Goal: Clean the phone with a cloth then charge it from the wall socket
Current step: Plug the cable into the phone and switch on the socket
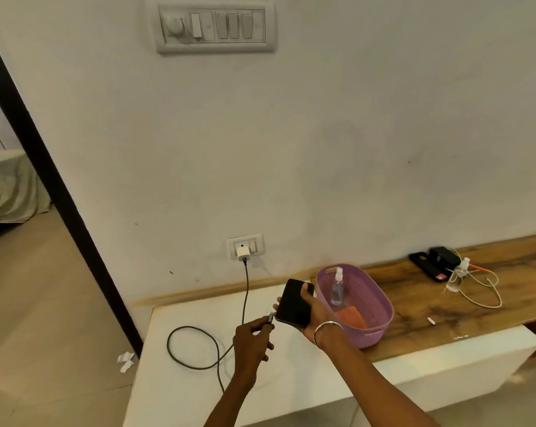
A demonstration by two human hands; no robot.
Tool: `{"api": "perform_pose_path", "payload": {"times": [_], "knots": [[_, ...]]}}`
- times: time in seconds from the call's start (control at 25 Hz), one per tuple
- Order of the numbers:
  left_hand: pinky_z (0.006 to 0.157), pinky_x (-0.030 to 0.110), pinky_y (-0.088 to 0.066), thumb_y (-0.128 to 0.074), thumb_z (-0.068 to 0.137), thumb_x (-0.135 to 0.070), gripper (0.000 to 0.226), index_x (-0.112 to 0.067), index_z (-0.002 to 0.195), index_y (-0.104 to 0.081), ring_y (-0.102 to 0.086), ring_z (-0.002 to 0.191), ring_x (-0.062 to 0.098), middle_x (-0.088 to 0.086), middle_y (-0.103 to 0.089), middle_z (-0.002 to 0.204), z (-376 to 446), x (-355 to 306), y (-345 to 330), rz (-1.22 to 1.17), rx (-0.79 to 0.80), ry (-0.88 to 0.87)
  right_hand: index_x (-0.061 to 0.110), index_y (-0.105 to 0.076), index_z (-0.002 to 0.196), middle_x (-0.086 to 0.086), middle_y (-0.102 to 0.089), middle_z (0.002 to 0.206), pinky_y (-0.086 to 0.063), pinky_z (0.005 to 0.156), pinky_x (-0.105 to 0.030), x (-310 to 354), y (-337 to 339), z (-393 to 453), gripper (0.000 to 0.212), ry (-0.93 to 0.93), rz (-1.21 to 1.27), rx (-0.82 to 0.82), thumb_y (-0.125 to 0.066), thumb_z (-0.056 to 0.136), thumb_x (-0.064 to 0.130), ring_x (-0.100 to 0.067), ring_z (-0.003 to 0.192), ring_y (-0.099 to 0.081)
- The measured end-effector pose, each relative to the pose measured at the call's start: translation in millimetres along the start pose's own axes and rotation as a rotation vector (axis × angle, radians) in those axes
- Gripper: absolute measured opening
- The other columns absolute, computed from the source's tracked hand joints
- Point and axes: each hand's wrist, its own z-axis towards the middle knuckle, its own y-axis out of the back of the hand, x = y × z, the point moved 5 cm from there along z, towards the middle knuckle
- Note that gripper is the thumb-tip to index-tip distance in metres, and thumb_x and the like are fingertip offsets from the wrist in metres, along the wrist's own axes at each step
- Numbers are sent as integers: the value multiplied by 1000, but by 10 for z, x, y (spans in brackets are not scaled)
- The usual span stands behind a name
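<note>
Both forearms are reaching in from the bottom edge of the view over a white cabinet top point(198, 380). Left hand point(250, 340) is pinching the plug end of a dark braided charging cable point(195, 349) between curled fingers, the connector tip point(271, 317) pointing at the lower edge of the phone and sitting just beside it; whether it is touching the port cannot be told. Right hand point(314, 312), wearing a metal bangle point(326, 329) at the wrist, is gripping a black phone point(295, 302) from beneath, thumb lying over the dark screen, holding it tilted above the cabinet top near its rear edge.

Cable is looping once on the white surface toward the left edge, then rising up the wall to a white charger adapter point(243, 253) seated in the wall socket point(245, 246).

Purple perforated basket point(380, 306) is standing just right of the phone, where the white top is meeting a wooden shelf point(445, 303). Inside it, a clear spray bottle point(337, 288) is leaning against the rear wall and an orange cloth point(351, 317) is lying on the floor of the basket.

Toward the rear right of the wooden shelf, a black case point(427, 268), a dark charger block point(443, 256) and a pale tangled cord point(482, 291) are lying together. Switch panel point(215, 26) is mounted high on the wall.
</note>
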Motion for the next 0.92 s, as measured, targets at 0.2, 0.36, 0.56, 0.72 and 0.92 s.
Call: {"api": "perform_pose_path", "payload": {"times": [0.2,0.36,0.56,0.72,0.92], "knots": [[42,14,-36,-70,88,-34,22,-13,83,-78,-52,42,5,-1,-71,75,-121,-124,14,54,-6,-64,4,-50,126,-32,-58,125,-51,86,-61,36,-67,-55,60,-19,152,-7,-35,96,54,-50,110,-59],[44,12,-37,-71,87,-37,25,-13,88,-78,-54,45,6,-3,-76,86,-220,-177,5,65,25,-109,2,-50,125,-32,-57,125,-50,87,-61,-28,-190,-130,58,-28,179,-42,-33,98,50,-48,113,-57],[41,13,-37,-70,88,-37,24,-14,89,-77,-52,47,8,-2,-73,76,-289,-219,0,61,23,-84,2,-52,115,-30,-60,118,-48,88,-64,-94,-261,-221,46,-25,209,-97,-32,100,41,-49,106,-59],[41,13,-36,-68,90,-36,20,-18,86,-76,-50,45,7,-3,-70,69,-330,-246,-24,50,41,-84,1,-52,108,-30,-62,108,-49,83,-63,-136,-244,-227,43,-43,234,-136,-32,101,38,-49,97,-60],[42,17,-37,-66,92,-33,24,-12,85,-75,-49,45,9,3,-66,63,-304,-287,-21,79,54,-68,1,-52,110,-30,-60,111,-46,89,-63,-155,-254,-245,42,-46,263,-162,-31,100,37,-48,97,-59]]}}
